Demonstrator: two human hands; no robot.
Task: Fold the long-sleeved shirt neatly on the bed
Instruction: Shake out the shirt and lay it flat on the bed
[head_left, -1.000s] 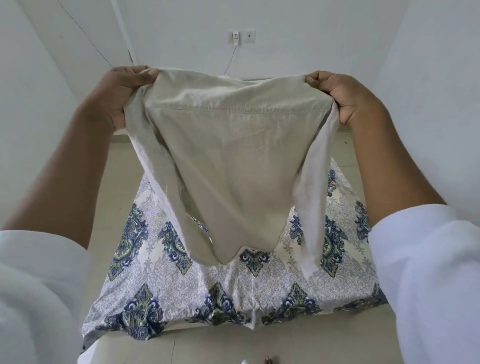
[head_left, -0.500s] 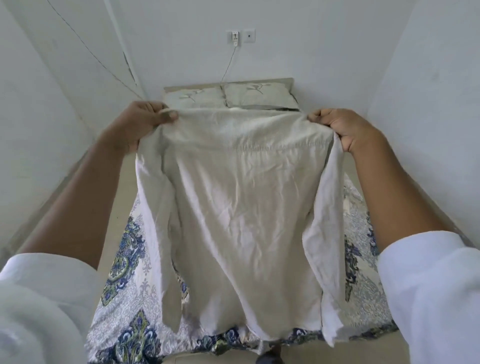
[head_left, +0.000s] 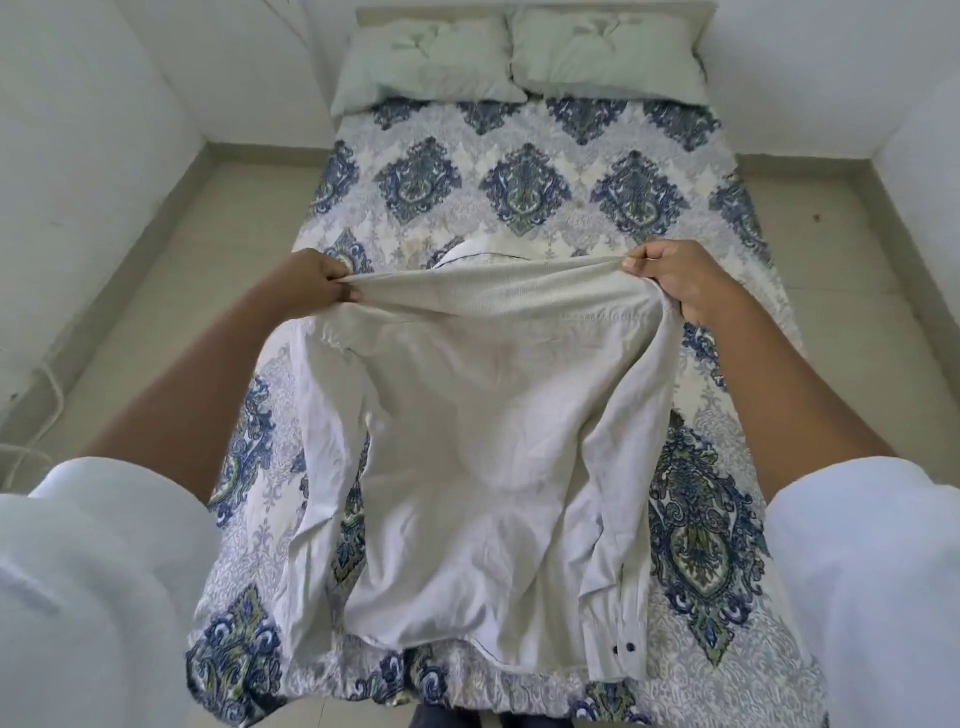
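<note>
A pale beige long-sleeved shirt (head_left: 483, 441) lies back-up along the near half of the bed (head_left: 524, 187), its hem at the foot edge. My left hand (head_left: 317, 286) pinches its left shoulder and my right hand (head_left: 675, 280) grips its right shoulder, holding the shoulder line taut just above the cover. Both sleeves hang down along the sides of the body; the right cuff (head_left: 621, 649) with two dark buttons rests near the hem. The collar (head_left: 483, 249) peeks out beyond the shoulder line.
The bed has a blue and white patterned cover and two pale pillows (head_left: 431, 62) at the head. Tiled floor (head_left: 171, 270) runs along both sides, with white walls close by. A white cable (head_left: 31, 441) lies on the floor at left.
The shirt was held up in the air before me; both hands have lowered it forward so that it now lies spread on the bed. My view has tipped down.
</note>
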